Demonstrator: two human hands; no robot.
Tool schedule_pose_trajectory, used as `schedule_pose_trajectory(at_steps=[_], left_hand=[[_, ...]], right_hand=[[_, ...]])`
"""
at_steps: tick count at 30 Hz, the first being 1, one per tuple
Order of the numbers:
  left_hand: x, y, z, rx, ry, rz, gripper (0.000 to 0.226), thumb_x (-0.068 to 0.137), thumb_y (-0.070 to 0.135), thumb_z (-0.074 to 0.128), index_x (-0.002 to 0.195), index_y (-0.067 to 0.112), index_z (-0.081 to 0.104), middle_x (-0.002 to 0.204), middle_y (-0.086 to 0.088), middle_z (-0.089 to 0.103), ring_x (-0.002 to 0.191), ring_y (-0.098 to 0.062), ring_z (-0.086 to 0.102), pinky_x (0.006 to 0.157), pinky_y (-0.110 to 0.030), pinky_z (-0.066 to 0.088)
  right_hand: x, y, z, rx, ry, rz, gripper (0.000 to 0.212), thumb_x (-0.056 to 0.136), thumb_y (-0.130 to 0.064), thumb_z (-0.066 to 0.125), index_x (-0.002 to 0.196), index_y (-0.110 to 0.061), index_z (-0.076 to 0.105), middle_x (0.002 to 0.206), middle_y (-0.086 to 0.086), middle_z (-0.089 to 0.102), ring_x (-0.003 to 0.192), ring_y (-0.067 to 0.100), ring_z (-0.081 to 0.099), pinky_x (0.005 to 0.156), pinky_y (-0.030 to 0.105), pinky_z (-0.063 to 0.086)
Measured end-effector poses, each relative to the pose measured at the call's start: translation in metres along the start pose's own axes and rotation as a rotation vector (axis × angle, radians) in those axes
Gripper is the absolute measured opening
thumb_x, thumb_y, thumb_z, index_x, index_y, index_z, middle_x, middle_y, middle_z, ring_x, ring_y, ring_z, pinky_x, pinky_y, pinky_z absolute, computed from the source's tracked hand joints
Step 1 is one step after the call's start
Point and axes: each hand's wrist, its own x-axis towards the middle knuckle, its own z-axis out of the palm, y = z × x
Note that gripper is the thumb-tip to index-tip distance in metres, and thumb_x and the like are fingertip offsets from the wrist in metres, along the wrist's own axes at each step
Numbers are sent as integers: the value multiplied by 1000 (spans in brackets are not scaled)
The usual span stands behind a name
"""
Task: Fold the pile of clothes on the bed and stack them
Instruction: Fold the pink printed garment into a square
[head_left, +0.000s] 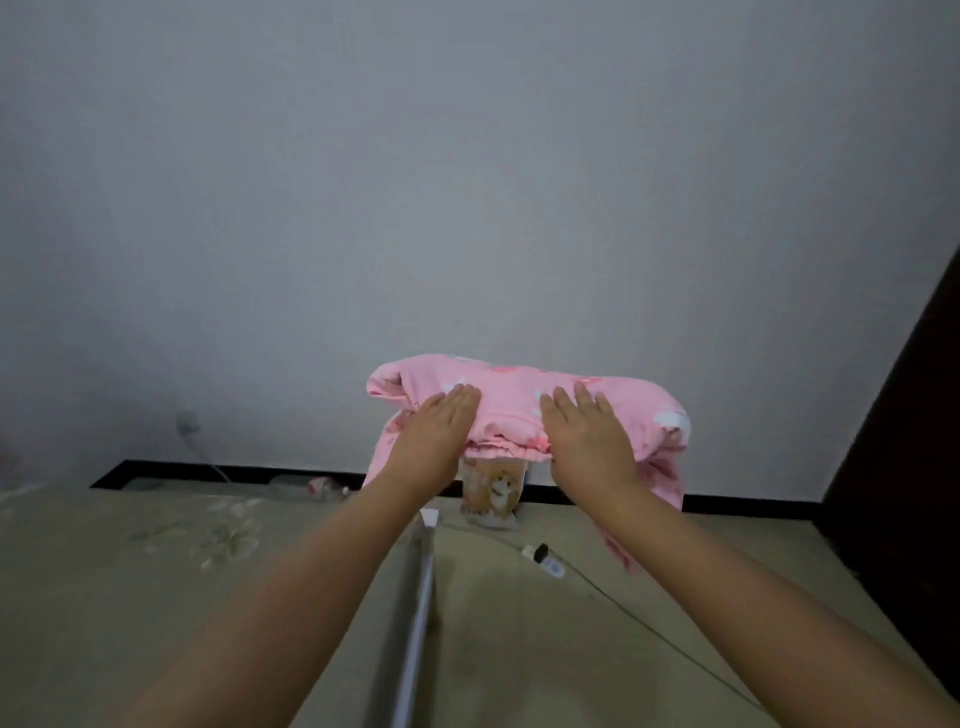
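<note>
While pressed flat from above, with straight fingers grasping nothing: left hand (435, 434) and right hand (584, 441), side by side on pink garment (519, 402). Folded, bunched, perched atop brown stack (493, 491) at far edge of bed (156, 597), one end dangling right. Small white device (548, 561) with cable lying near right.

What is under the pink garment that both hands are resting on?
Below the pink garment a brown item with a cartoon animal print shows. Its top is covered by the cloth. Left hand and right hand lie flat on top.
</note>
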Motion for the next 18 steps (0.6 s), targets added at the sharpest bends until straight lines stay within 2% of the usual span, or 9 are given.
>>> schedule_pose_trajectory(at_steps=[4, 6, 8, 10, 12, 14, 16, 17, 18], left_hand=[[97, -18, 32, 26, 60, 19, 83, 13, -27, 69, 95, -18, 62, 91, -31, 67, 80, -42, 68, 60, -51, 52], [140, -36, 50, 42, 79, 23, 82, 15, -27, 69, 96, -20, 61, 92, -33, 66, 82, -44, 67, 61, -52, 52], [178, -59, 68, 60, 60, 10, 81, 18, -28, 67, 98, -20, 59, 93, -34, 65, 84, -45, 66, 63, -53, 52], [210, -88, 90, 83, 113, 3, 80, 22, -30, 65, 101, -21, 58, 96, -35, 64, 86, -47, 65, 66, -56, 51], [241, -117, 112, 82, 122, -13, 73, 33, -32, 56, 106, -22, 56, 102, -37, 61, 92, -49, 63, 73, -55, 50], [275, -148, 125, 133, 163, -16, 68, 45, -25, 47, 112, -21, 53, 111, -37, 58, 102, -46, 60, 81, -48, 50], [309, -187, 141, 262, 166, 4, 65, 68, -18, 40, 132, -18, 31, 138, -34, 36, 129, -39, 40, 105, -40, 34], [325, -206, 148, 292, 105, -22, 61, 77, -14, 34, 137, -15, 26, 143, -30, 29, 135, -35, 33, 109, -35, 27], [341, -227, 160, 315, 183, -9, 56, 76, -10, 28, 132, -15, 36, 137, -30, 40, 129, -34, 42, 105, -34, 35]], right_hand=[[72, 67, 6, -45, 52, 7, 52, 35, 0, 70, 86, 7, 71, 84, 24, 70, 78, 41, 68, 61, 49, 54], [113, 92, 14, -88, 157, -23, 42, 55, -9, 48, 87, 6, 71, 84, 23, 70, 78, 40, 69, 62, 46, 55], [155, 109, 27, -108, 215, -70, 54, 59, -9, 28, 87, 5, 71, 85, 22, 71, 78, 38, 69, 62, 44, 55], [199, 120, 42, -113, 233, -62, 42, 56, -9, 48, 88, 7, 70, 85, 23, 70, 78, 40, 69, 62, 45, 55], [250, 128, 61, -98, 249, -67, 55, 34, 0, 75, 88, 8, 69, 86, 24, 69, 77, 40, 68, 61, 47, 54], [303, 134, 79, -99, 283, -69, 69, 20, 2, 81, 88, 7, 70, 85, 22, 70, 75, 38, 69, 61, 45, 55], [362, 139, 96, -110, 374, -110, 72, 16, 2, 82, 87, 6, 71, 84, 20, 71, 74, 36, 70, 60, 43, 55], [392, 139, 103, -115, 403, -127, 73, 14, 2, 82, 87, 5, 71, 83, 20, 71, 74, 36, 70, 58, 42, 55], [421, 140, 110, -116, 447, -144, 74, 12, 3, 81, 86, 5, 72, 83, 19, 71, 73, 37, 70, 56, 40, 56]])
